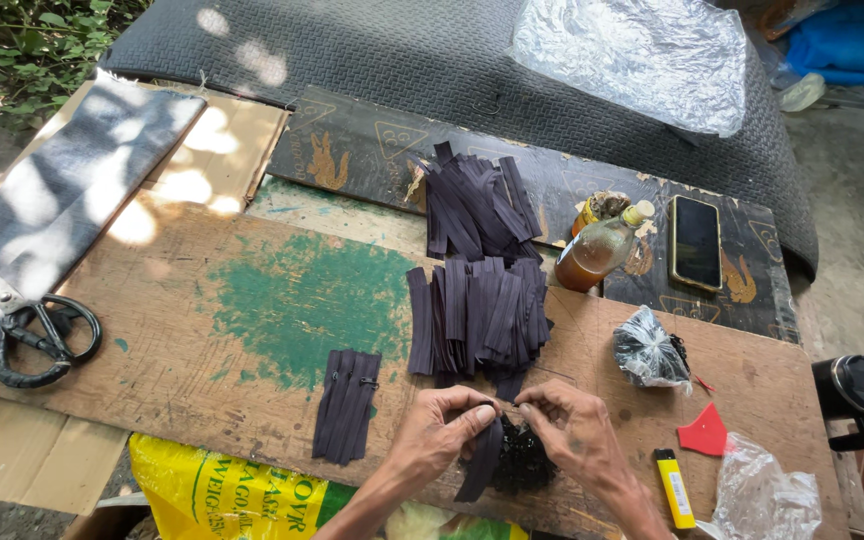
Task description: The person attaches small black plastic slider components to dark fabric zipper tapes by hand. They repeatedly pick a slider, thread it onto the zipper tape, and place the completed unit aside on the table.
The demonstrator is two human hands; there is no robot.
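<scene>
Dark purple, the zipper strip (479,462) is hanging between both hands at the near edge of the wooden board (202,330), over a small black heap (524,462), possibly sliders. Left hand (442,430) and right hand (572,432) are each pinching its top end, fingertips closed together. 2 piles of cut strips (477,310) are lying just beyond; 1 finished bundle (347,405) is resting left, scissors (32,335) well apart.

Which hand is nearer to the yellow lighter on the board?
Right. The right hand is just left of and slightly above the yellow lighter, with bare board between them. The left hand sits farther left, beyond the right hand, pinching the dark zipper strip.
</scene>
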